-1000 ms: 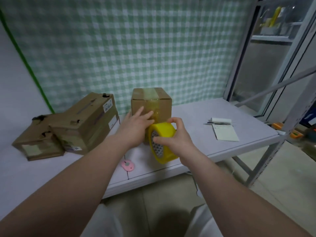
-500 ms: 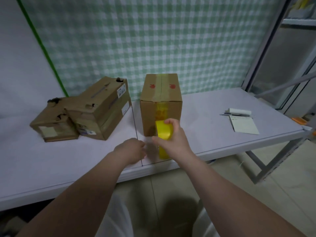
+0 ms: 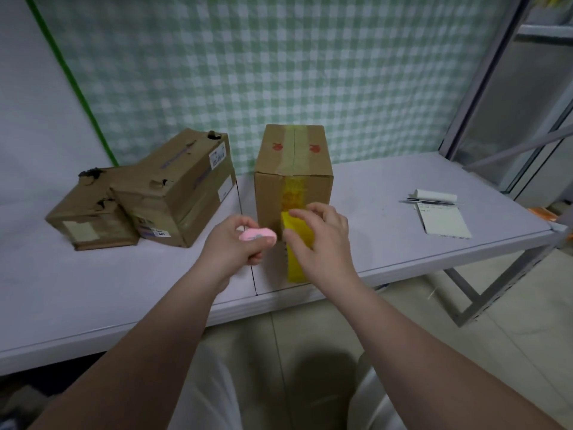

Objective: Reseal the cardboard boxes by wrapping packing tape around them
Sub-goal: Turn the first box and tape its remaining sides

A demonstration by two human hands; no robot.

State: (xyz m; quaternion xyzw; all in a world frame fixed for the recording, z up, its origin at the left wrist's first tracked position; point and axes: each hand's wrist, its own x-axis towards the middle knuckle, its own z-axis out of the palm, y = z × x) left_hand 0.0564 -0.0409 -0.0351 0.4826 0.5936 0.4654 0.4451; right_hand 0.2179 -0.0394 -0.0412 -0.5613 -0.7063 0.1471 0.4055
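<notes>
An upright cardboard box point(image 3: 319, 193) stands on the white table point(image 3: 93, 290), with a strip of yellow tape running down its front face. My right hand point(image 3: 322, 240) grips the yellow tape roll point(image 3: 297, 246) edge-on, low against the box front. My left hand point(image 3: 238, 243) holds a small pink cutter point(image 3: 257, 234) just left of the roll. Two worn cardboard boxes point(image 3: 173, 187) lie stacked at the left.
A notepad point(image 3: 443, 220) with a pen point(image 3: 434, 200) and a white paper roll lies on the table's right side. A green checked cloth hangs behind. A metal shelf frame point(image 3: 483, 103) stands at the right. The table's front edge runs close below my hands.
My left hand has picked the pink cutter up from the table and raised it beside the roll. My right hand has turned the roll edge-on and lowered it down the box front.
</notes>
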